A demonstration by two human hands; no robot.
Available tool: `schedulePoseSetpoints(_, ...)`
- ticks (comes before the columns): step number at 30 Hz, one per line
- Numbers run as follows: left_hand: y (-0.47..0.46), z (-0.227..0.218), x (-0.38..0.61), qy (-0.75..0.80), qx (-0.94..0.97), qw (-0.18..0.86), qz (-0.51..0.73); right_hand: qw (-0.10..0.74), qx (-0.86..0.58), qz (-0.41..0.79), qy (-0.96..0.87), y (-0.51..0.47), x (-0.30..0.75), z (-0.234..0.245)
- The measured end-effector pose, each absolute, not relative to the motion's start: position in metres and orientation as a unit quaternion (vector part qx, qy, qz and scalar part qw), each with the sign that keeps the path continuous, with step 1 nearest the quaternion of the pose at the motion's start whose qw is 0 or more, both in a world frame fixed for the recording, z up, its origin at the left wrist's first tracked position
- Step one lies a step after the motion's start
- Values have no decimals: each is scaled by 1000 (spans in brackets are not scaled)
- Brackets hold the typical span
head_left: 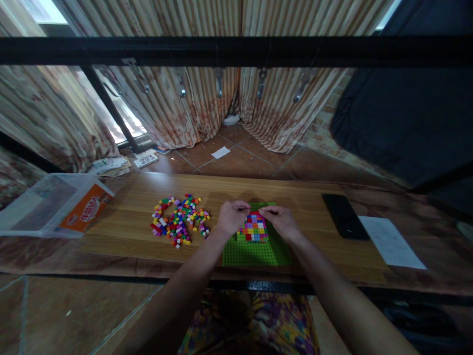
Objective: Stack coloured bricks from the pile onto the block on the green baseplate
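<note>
A green baseplate [254,252] lies on the wooden board in front of me, with a patch of small coloured bricks [254,229] built on its far half. My left hand [232,216] rests at the patch's left far corner, fingers curled and pinched together. My right hand [281,220] sits at the right far corner, fingers likewise curled down onto the bricks. The fingertips of both hands meet near the top edge of the patch; what they pinch is too small to see. A loose pile of coloured bricks [180,219] lies left of my left hand.
A black phone [344,216] and a white paper sheet [390,241] lie to the right on the table. A clear plastic box with an orange packet [85,211] stands at the far left. A black bar crosses overhead; striped curtains hang behind.
</note>
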State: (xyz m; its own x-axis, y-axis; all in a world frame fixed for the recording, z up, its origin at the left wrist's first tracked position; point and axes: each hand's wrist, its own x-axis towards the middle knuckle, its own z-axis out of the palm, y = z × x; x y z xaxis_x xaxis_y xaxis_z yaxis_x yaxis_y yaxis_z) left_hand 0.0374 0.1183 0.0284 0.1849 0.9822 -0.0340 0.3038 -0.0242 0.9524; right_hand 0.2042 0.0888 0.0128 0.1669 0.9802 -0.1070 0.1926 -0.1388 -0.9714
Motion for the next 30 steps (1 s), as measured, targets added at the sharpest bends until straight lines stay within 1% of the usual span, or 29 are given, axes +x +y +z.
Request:
schedulePoseSetpoints(6, 115, 29, 40, 524, 633, 443, 359, 458, -612, 417, -492, 87, 203, 12)
schedulePoseSetpoints(9, 109, 33, 34, 515, 648, 411, 381, 472, -606, 417, -486, 83, 203, 12)
schedulePoseSetpoints(11, 104, 38, 22, 516, 647, 381, 413, 508, -609, 406, -453, 78, 205, 13)
schedulePoseSetpoints(14, 91, 44, -10, 520, 629, 347, 462, 585, -619, 373, -369, 64, 210, 16)
schedulePoseSetpoints(16, 78, 45, -40, 541, 598, 318, 498, 602, -624, 359, -346, 49, 212, 20)
schedulePoseSetpoints(18, 63, 44, -76, 585, 555, 290, 516, 592, -628, 357, -359, 31, 210, 25)
schedulePoseSetpoints(20, 50, 39, -114, 648, 517, 233, 509, 568, -633, 365, -379, 11, 203, 28)
schedulePoseSetpoints(23, 40, 29, -169, 780, 410, 151, 448, 531, -638, 386, -403, -17, 184, 29)
schedulePoseSetpoints(25, 41, 22, -198, 844, 369, 107, 375, 499, -636, 401, -430, -31, 170, 26)
schedulePoseSetpoints(30, 60, 7, -232, 853, 437, 7, 284, 415, -588, 411, -559, -49, 131, 21)
